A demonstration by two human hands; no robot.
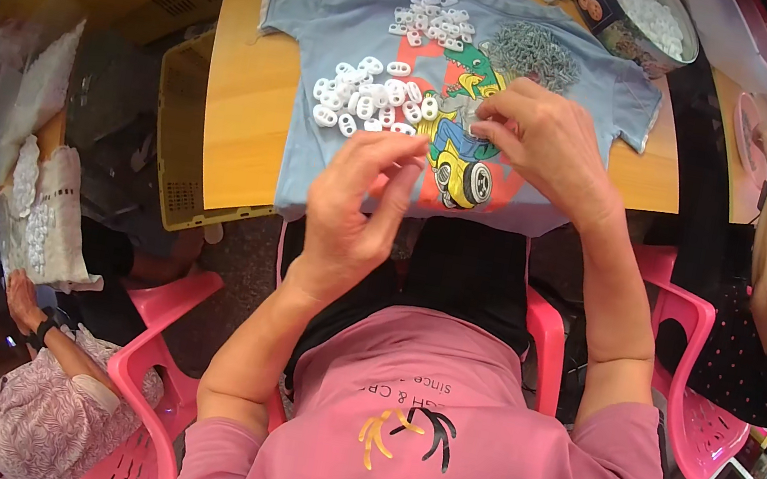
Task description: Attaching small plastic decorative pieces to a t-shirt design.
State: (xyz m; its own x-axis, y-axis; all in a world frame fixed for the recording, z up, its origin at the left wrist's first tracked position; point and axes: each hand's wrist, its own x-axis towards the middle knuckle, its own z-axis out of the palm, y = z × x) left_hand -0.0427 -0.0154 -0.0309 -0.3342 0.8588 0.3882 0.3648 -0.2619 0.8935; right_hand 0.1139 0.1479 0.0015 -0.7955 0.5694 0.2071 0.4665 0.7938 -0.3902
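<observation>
Nearest us, our left hand (357, 197) hovers above the table's near edge, fingers curled loosely together; whether it pinches anything we cannot tell. Just beyond, our right hand (540, 134) has its fingertips drawn together on what seems a tiny metal piece, over the cartoon print of the pale blue shirt (339, 19) spread on the wooden table (240, 94). White plastic pieces (366, 100) lie heaped on the shirt beside the hands, a pile of small metal pieces (533, 54) farther off, a round tin (634, 18) beyond.
</observation>
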